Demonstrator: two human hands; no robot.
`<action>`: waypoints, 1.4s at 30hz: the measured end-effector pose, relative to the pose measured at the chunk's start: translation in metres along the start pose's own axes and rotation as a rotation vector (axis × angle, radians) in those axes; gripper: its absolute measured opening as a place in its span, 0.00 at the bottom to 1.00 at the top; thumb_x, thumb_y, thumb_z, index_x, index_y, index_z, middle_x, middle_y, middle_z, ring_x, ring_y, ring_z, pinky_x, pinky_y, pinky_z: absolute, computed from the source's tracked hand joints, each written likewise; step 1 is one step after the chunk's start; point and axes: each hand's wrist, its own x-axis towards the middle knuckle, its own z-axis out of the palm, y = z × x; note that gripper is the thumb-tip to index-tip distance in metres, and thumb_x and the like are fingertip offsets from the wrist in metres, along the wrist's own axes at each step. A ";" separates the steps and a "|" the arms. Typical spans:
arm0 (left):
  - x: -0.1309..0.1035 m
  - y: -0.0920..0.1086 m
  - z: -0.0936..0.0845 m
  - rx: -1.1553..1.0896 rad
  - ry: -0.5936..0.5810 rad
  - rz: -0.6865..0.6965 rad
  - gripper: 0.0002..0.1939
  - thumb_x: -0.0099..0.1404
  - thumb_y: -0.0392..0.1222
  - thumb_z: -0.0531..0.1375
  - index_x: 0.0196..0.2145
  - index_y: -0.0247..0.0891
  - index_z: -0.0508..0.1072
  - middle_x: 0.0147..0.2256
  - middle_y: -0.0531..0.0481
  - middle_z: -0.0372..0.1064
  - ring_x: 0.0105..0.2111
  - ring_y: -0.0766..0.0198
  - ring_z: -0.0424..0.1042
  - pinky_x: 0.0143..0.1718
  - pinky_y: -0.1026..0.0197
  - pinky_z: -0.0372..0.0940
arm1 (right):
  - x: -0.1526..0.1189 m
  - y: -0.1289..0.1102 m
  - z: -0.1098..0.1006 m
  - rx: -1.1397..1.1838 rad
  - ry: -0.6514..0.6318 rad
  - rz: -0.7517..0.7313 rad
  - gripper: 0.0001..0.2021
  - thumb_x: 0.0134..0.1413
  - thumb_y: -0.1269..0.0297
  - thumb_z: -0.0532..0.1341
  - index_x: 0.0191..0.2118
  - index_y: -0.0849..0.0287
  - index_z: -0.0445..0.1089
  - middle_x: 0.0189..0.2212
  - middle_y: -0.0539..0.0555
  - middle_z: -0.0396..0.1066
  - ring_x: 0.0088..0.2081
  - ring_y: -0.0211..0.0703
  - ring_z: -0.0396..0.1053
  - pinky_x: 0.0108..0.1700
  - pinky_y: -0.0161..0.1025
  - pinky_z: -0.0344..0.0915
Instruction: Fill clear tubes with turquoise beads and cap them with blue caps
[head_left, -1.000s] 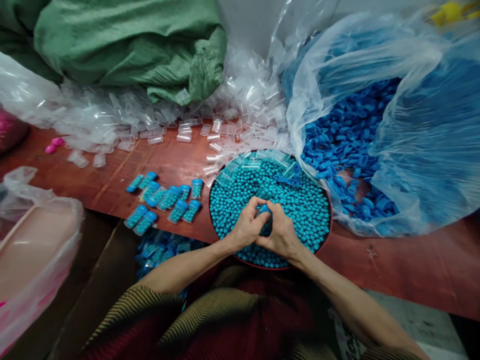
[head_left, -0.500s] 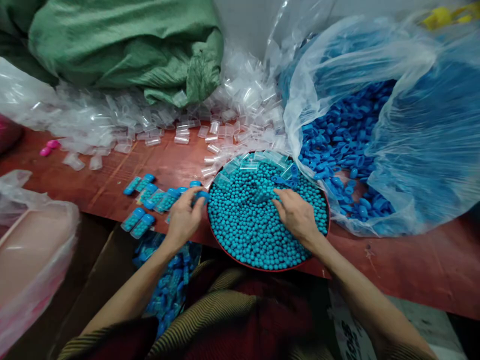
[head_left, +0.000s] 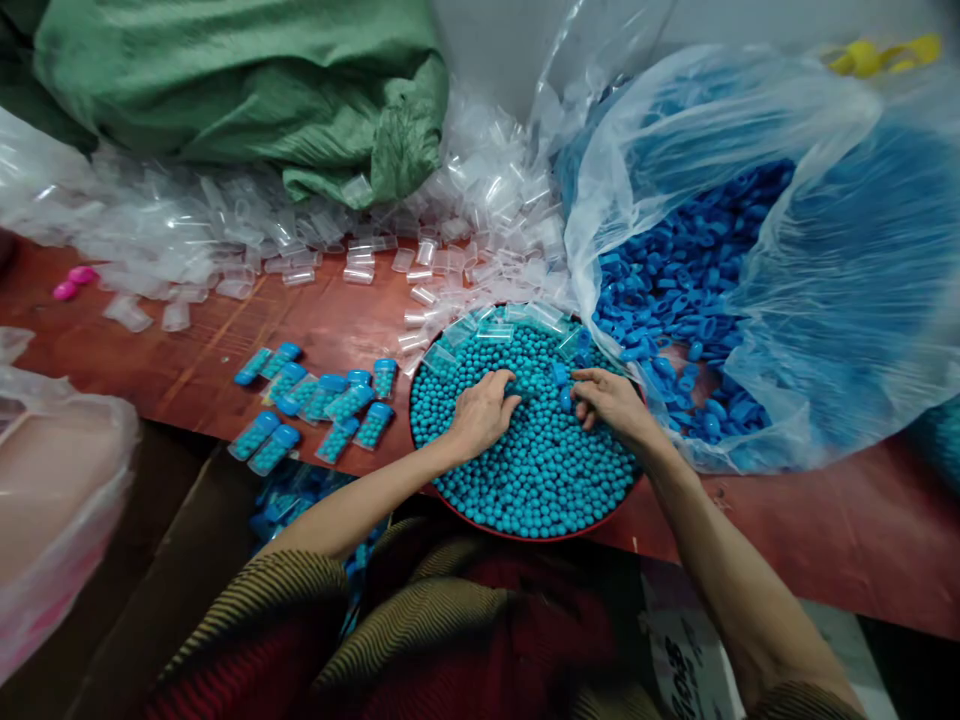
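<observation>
A round red-rimmed tray (head_left: 534, 480) is full of small turquoise beads. Clear tubes (head_left: 495, 331) lie on the beads along its far side. My left hand (head_left: 481, 412) is over the middle of the beads, fingers curled; what its fingertips hold, if anything, cannot be made out. At the right part of the tray is my right hand (head_left: 604, 400), its fingers bent beside a blue cap (head_left: 564, 398); whether it grips a cap is unclear. Several bead-filled tubes with blue caps (head_left: 325, 397) lie on the table left of the tray.
Clear tubes (head_left: 277, 235) are heaped along the back under a green sack (head_left: 247, 90). On the right, a plastic bag (head_left: 862, 300) spills blue caps (head_left: 675, 290). Two pink pieces (head_left: 66, 290) and a plastic-lined container (head_left: 60, 470) are at the left.
My left hand has moved right, from the capped tubes to over the beads, leaving a filled tube on the table. My right hand has shifted slightly right and up, towards the blue caps.
</observation>
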 end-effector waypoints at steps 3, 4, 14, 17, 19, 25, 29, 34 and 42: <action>0.005 0.004 0.006 -0.001 -0.037 0.002 0.13 0.66 0.41 0.54 0.48 0.37 0.68 0.43 0.46 0.70 0.43 0.57 0.71 0.45 0.57 0.65 | -0.011 0.007 -0.008 -0.301 0.184 -0.139 0.18 0.57 0.68 0.50 0.52 0.64 0.65 0.33 0.58 0.74 0.30 0.45 0.70 0.30 0.39 0.66; 0.005 0.005 0.007 0.011 -0.049 0.005 0.13 0.66 0.42 0.54 0.47 0.37 0.68 0.43 0.46 0.69 0.42 0.57 0.71 0.44 0.57 0.65 | -0.015 0.007 -0.010 -0.446 0.240 -0.224 0.19 0.58 0.70 0.49 0.52 0.61 0.66 0.39 0.60 0.73 0.35 0.46 0.71 0.33 0.40 0.65; 0.004 0.004 0.007 0.022 -0.076 0.056 0.12 0.66 0.41 0.54 0.46 0.37 0.68 0.43 0.46 0.69 0.42 0.59 0.70 0.45 0.58 0.65 | -0.020 -0.020 -0.009 -1.108 0.094 -0.515 0.16 0.62 0.69 0.49 0.45 0.56 0.73 0.48 0.62 0.69 0.46 0.55 0.64 0.41 0.46 0.59; 0.003 0.003 0.006 0.003 -0.106 0.073 0.12 0.66 0.39 0.54 0.46 0.37 0.67 0.43 0.46 0.71 0.44 0.58 0.70 0.47 0.57 0.65 | -0.020 -0.014 -0.012 -0.988 0.136 -0.447 0.18 0.62 0.71 0.47 0.50 0.54 0.70 0.50 0.60 0.69 0.47 0.51 0.65 0.42 0.42 0.60; 0.003 0.003 0.007 0.009 -0.123 0.065 0.12 0.66 0.39 0.53 0.47 0.37 0.66 0.42 0.46 0.72 0.44 0.57 0.71 0.47 0.56 0.65 | -0.019 -0.012 -0.014 -0.871 0.243 -0.289 0.19 0.64 0.67 0.46 0.55 0.55 0.67 0.47 0.60 0.72 0.45 0.48 0.68 0.40 0.40 0.61; 0.005 0.004 0.011 -0.004 -0.111 0.064 0.11 0.66 0.39 0.53 0.46 0.36 0.66 0.43 0.44 0.72 0.44 0.56 0.72 0.46 0.55 0.65 | -0.003 -0.032 -0.004 -0.885 0.262 0.118 0.25 0.60 0.46 0.50 0.42 0.65 0.70 0.36 0.68 0.75 0.39 0.56 0.73 0.36 0.42 0.63; 0.005 0.003 0.010 -0.022 -0.133 0.073 0.11 0.66 0.40 0.53 0.46 0.37 0.66 0.42 0.45 0.72 0.43 0.57 0.72 0.47 0.56 0.65 | 0.004 -0.035 0.006 -0.872 0.214 0.021 0.17 0.59 0.55 0.55 0.47 0.65 0.66 0.39 0.66 0.75 0.40 0.53 0.73 0.38 0.41 0.63; 0.008 0.003 0.006 -0.090 -0.189 -0.010 0.11 0.67 0.43 0.51 0.44 0.38 0.66 0.36 0.48 0.73 0.37 0.57 0.73 0.43 0.57 0.65 | 0.003 -0.006 0.010 -0.732 0.217 -0.292 0.12 0.58 0.64 0.56 0.45 0.63 0.67 0.40 0.62 0.73 0.44 0.52 0.70 0.43 0.42 0.63; 0.016 -0.006 0.009 -0.304 -0.232 -0.052 0.08 0.61 0.41 0.56 0.38 0.37 0.68 0.32 0.52 0.69 0.34 0.62 0.68 0.39 0.61 0.63 | -0.003 -0.010 0.015 -0.484 0.367 -0.494 0.14 0.62 0.58 0.51 0.42 0.59 0.69 0.35 0.59 0.74 0.40 0.50 0.71 0.41 0.42 0.64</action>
